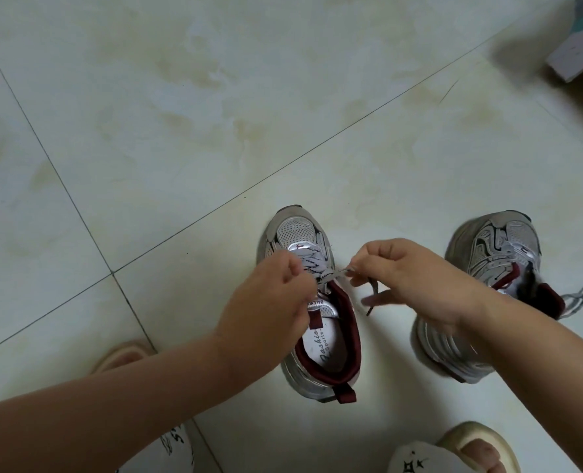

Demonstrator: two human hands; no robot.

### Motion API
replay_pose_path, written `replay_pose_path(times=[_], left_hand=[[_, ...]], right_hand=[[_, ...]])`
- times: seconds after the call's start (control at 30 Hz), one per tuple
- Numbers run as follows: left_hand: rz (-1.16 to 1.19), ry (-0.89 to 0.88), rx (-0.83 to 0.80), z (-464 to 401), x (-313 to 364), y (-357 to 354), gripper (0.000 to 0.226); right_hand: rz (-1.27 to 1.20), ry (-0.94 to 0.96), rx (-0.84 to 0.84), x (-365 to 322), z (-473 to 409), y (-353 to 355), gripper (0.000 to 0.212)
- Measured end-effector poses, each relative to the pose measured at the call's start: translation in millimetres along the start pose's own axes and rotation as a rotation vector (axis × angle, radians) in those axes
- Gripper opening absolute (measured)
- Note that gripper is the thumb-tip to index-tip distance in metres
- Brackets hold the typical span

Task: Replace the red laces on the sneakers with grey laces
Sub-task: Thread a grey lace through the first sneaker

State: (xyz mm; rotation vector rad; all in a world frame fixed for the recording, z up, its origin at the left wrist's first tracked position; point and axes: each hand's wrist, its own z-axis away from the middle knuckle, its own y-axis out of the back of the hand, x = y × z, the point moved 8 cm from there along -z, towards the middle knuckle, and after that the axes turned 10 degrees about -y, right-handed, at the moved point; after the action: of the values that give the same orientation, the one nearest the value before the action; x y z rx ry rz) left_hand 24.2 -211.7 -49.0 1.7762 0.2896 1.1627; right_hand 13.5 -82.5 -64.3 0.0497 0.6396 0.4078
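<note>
- One view only, from a camera worn on the person's head; it looks forward and steeply down at the tiled floor [215, 97]
- It sits close above the hands; both forearms enter from the bottom edge, and the left hand [266, 302] and right hand [409, 285] meet near the middle, over the nearer sneaker [317, 302]
- The lens is wide; floor lines run slanted; the person's own foot [477, 448] shows at the bottom right corner
</note>
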Motion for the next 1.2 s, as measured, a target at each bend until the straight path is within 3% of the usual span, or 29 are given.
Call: replay_pose_path(times=[0.07,0.13,0.27,0.43,0.7,0.87,0.97,1.07,1.13,1.2], left_hand=[[-0.159,-0.166,0.015,-3,16,1,0.009],[-0.247,-0.210,0.035,-10,20,4,0.021],[-0.324,-0.038,0.019,-23,10,8,0.031],[-0.346,0.062,-0.025,-24,1,2,0.032],[-0.066,0.290,0.038,-27,-17,-6,0.006],[0.483,0.456,0.232,-22,-17,0,0.020],[0.738,0.468,0.373,-13,-25,18,0.019],[0.769,0.497,0.437,9,-44,30,0.024],[0.674,0.669,0.463,32,-70,28,0.018],[0.528,0.852,0.424,52,-96,24,0.008]], right_hand=[[0.057,0.056,0.065,-12,-1,8,0.021],[0.040,0.080,0.079,-20,-2,14,0.023],[-0.020,0.112,0.100,-32,-5,19,0.026],[0.124,0.172,0.092,-45,-4,8,0.021],[0.505,0.299,0.205,-60,-2,-1,0.024],[0.972,0.336,0.450,-58,-4,6,0.030],[1.065,0.319,0.492,-45,-9,11,0.026],[1.162,0.288,0.513,-31,-6,18,0.027],[1.157,0.227,0.486,-21,-5,25,0.033],[0.975,0.133,0.384,-10,-6,32,0.035]])
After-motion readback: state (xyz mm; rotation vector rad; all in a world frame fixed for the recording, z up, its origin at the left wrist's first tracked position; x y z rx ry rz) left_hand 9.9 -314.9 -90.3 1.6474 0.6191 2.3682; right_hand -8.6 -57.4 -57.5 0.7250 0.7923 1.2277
